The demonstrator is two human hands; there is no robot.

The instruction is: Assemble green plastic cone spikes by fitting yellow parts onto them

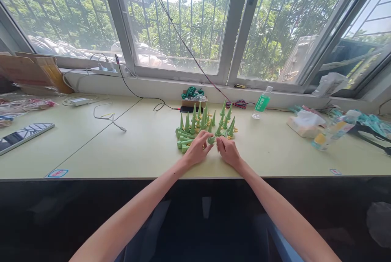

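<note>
My left hand (198, 148) is closed on a green plant watering spike (211, 140), thumb and fingers around its round end. Close beside it on the right, my right hand (228, 151) is closed with its fingertips near that end; whatever it pinches is too small to make out. Just beyond both hands, several green watering spikes (203, 120) stand points up in a cluster, many with small yellow parts at the side. Other green spikes (184, 142) lie on their sides to the left of my left hand.
Behind the spikes lie a black phone (191, 109) and a small box of green items (194, 94). To the right stand a green-labelled bottle (261, 103), a tissue box (305, 123) and a tilted bottle (335, 132). Cables (111, 117) lie left on the table (146, 144).
</note>
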